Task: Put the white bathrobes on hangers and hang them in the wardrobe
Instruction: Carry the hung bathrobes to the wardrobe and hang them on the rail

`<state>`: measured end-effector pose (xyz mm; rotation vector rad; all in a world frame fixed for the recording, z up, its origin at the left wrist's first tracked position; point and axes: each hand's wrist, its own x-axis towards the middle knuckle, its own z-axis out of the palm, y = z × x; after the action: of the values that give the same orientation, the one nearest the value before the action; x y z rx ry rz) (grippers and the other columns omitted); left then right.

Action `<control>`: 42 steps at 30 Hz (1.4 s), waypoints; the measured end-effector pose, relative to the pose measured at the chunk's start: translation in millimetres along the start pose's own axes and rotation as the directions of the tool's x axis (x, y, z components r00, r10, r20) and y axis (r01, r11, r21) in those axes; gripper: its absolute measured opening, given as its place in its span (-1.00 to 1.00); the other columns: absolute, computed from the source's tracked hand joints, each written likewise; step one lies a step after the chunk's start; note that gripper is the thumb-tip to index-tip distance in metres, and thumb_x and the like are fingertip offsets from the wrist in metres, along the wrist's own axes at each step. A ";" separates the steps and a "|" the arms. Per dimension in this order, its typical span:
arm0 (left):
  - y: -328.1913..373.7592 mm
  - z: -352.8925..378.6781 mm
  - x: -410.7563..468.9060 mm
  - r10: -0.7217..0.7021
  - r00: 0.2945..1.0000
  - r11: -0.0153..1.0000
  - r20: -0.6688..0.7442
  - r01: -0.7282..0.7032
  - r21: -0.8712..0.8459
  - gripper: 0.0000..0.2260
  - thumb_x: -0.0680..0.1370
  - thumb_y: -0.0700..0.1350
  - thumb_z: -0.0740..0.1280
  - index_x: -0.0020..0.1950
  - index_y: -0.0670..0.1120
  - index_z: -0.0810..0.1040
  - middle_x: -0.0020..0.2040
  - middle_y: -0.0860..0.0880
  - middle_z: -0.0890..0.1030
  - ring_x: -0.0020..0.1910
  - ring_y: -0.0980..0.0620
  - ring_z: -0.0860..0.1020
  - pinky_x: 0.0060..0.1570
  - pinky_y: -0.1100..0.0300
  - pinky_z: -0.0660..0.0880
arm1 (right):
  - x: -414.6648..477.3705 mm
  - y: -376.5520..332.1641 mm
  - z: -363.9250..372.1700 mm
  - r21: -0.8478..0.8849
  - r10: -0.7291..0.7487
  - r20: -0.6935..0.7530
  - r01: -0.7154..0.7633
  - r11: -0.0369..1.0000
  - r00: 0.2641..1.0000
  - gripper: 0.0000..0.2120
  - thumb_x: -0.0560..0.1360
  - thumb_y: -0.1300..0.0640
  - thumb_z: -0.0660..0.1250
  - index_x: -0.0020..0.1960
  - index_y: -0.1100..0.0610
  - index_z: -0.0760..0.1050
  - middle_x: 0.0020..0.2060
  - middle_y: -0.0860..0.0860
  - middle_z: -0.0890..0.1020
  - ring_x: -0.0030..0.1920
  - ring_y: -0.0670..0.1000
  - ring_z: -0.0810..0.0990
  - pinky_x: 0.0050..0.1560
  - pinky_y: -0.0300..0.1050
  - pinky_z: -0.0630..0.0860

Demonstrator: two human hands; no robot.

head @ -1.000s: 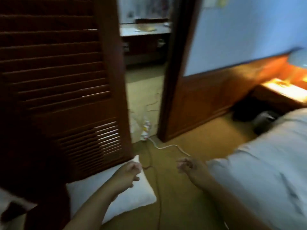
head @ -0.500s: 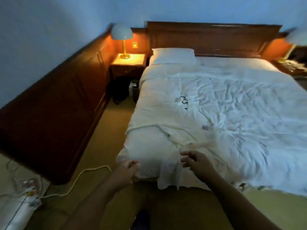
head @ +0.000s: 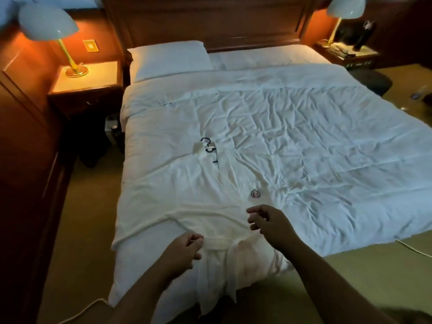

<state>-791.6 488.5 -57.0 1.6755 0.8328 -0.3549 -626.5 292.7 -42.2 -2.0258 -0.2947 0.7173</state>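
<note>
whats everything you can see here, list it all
bathrobe: at least one, white, spread on the bed's near end, hem over the edge
hanger hooks: two, black, at the robe's collar
bed: one, white cover, centre
pillow: one, white, by the headboard
lamps: two, pale shades, either side of the bed
nightstands: two, dark wood, under the lamps
left hand: loosely curled, empty, over the robe
right hand: loosely curled, empty, over the robe

Both bare forearms reach forward, the bare left hand (head: 184,248) and bare right hand (head: 268,222) loosely curled, holding nothing.
</note>
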 end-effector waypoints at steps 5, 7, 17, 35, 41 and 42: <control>36.7 -50.2 124.8 -0.076 0.997 0.997 0.008 0.075 0.009 -0.81 0.65 0.00 0.25 0.13 -0.08 0.56 0.06 -0.13 0.64 -0.03 -0.03 0.64 -0.17 0.19 0.49 | 124.9 -40.8 9.0 0.027 0.081 0.017 -0.081 0.996 0.997 -0.85 0.61 0.18 0.29 0.08 0.01 0.61 -0.12 0.01 0.70 -0.16 -0.08 0.70 -0.13 -0.25 0.46; 45.3 -71.3 184.3 -0.054 0.998 0.995 -0.019 0.055 0.084 -0.81 0.65 0.02 0.25 0.09 -0.08 0.56 0.02 -0.13 0.64 0.00 -0.08 0.64 -0.11 0.16 0.51 | 166.3 -49.8 7.9 0.036 0.095 0.012 -0.095 0.995 0.995 -0.84 0.61 0.18 0.29 0.08 -0.01 0.61 -0.12 0.00 0.70 -0.17 -0.11 0.70 -0.13 -0.23 0.48; 55.0 -140.4 470.2 0.023 0.974 0.829 -0.227 0.108 0.549 -0.45 0.55 0.04 0.27 0.49 -0.13 0.31 0.45 -0.21 0.39 0.40 -0.23 0.40 0.36 -0.06 0.37 | 255.3 2.3 -11.5 0.038 0.325 -0.084 -0.323 0.946 0.942 -0.84 0.58 0.23 0.35 0.02 0.01 0.64 -0.20 -0.04 0.72 -0.23 -0.06 0.70 -0.17 -0.24 0.49; 89.3 -90.5 406.0 0.114 0.993 0.830 0.016 -0.104 0.548 -0.58 0.53 0.38 0.18 -0.19 0.03 0.47 -0.13 -0.01 0.62 -0.07 -0.05 0.56 -0.10 0.10 0.36 | 280.9 -1.8 -27.2 -0.155 0.247 0.033 -0.239 0.958 0.968 -0.85 0.57 0.15 0.37 0.00 -0.10 0.62 -0.22 -0.01 0.69 -0.24 -0.14 0.66 -0.21 -0.35 0.52; 112.0 -80.8 245.5 0.385 0.915 0.828 -0.120 -0.285 0.483 -0.33 0.43 0.55 0.03 -0.09 0.00 0.59 -0.21 0.09 0.66 -0.22 0.19 0.58 -0.17 0.15 0.47 | 267.7 -39.2 -64.5 -0.508 -0.137 0.061 0.149 0.848 0.989 -0.42 0.55 -0.01 0.39 0.51 -0.10 0.26 0.38 -0.02 0.32 0.28 -0.02 0.47 0.25 -0.07 0.50; 117.1 -81.4 218.4 0.417 0.898 0.826 -0.140 -0.311 0.470 -0.32 0.43 0.55 0.04 -0.07 0.00 0.61 -0.18 0.11 0.67 -0.20 0.22 0.59 -0.15 0.17 0.49 | 265.5 -48.5 -72.0 -0.569 -0.220 0.093 0.233 0.789 0.971 -0.33 0.55 -0.06 0.38 0.57 -0.09 0.17 0.45 -0.02 0.25 0.37 0.03 0.38 0.33 -0.02 0.46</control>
<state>-574.2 629.4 -87.2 2.2912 0.6021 -0.0691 -367.6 393.3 -71.4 -2.4937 -0.8432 0.5330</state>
